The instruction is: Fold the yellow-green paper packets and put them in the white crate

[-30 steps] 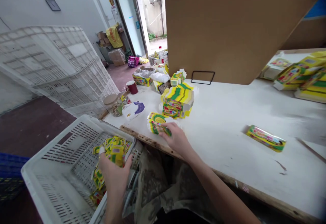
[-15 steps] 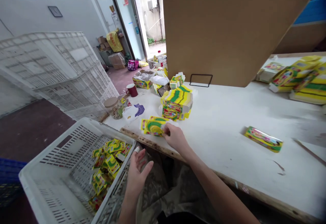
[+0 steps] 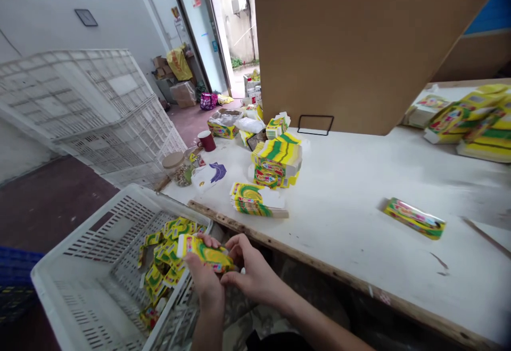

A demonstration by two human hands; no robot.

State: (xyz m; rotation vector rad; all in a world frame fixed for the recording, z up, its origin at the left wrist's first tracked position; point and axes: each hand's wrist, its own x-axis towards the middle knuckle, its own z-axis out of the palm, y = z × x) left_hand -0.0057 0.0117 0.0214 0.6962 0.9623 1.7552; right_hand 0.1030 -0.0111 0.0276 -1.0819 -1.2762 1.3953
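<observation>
A small yellow and green printed carton (image 3: pixel 207 252) is held between my two hands, just off the table's front edge and beside the crate. My left hand (image 3: pixel 205 276) wraps round its left part, thumb on the near side. With fingers bent, my right hand (image 3: pixel 249 268) grips the carton's right end. On the table lies a stack of flat cartons (image 3: pixel 255 200) in the same print. Behind it stands a larger pile of yellow cartons (image 3: pixel 277 162). Several small cartons (image 3: pixel 171 255) lie jumbled inside the white plastic crate (image 3: pixel 99 282).
A single carton (image 3: pixel 414 218) lies on the white table (image 3: pixel 343 202) to the right. A big cardboard box (image 3: pixel 339 47) stands at the back. Left of the piles are a red mug (image 3: pixel 206 141) and a lidded jar (image 3: pixel 178 170). Tall white crates (image 3: pixel 88 111) stand far left.
My right hand has come from the flat stack toward me and down, bringing one carton to my left hand. The left hand, open before, has closed on it.
</observation>
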